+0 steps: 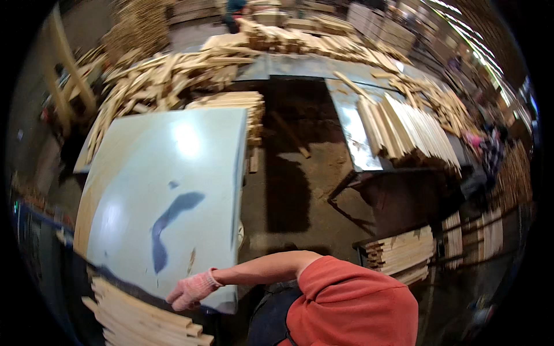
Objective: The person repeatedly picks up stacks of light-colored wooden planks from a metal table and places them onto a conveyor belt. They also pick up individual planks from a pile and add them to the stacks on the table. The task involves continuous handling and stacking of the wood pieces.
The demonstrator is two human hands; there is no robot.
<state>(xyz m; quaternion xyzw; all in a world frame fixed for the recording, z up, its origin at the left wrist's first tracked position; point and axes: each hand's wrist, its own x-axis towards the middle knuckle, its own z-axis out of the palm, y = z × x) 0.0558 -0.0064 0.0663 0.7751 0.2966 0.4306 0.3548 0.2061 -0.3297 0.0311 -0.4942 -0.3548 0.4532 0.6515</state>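
My right arm, in a red sleeve, reaches across to the left. My right hand [193, 289], in a pinkish-white knitted glove, hovers by the near edge of a pale blue-grey tabletop [130, 150]. Its fingers are slightly bent and blurred, and I see nothing in them. Just beyond and below the hand lies a stack of light wooden strips [138, 314] at the lower left. A dark, curved smear [164, 225] and a small brown mark [191, 260] show on the tabletop. My left hand is out of sight.
Loose wooden strips [156, 81] pile up behind the tabletop. To the right, a metal-topped table [360, 153] bears a row of strips [412, 130]. A lower stack [401, 254] stands at the right. Dark floor [288, 190] runs between the tables. A person [490, 153] is at far right.
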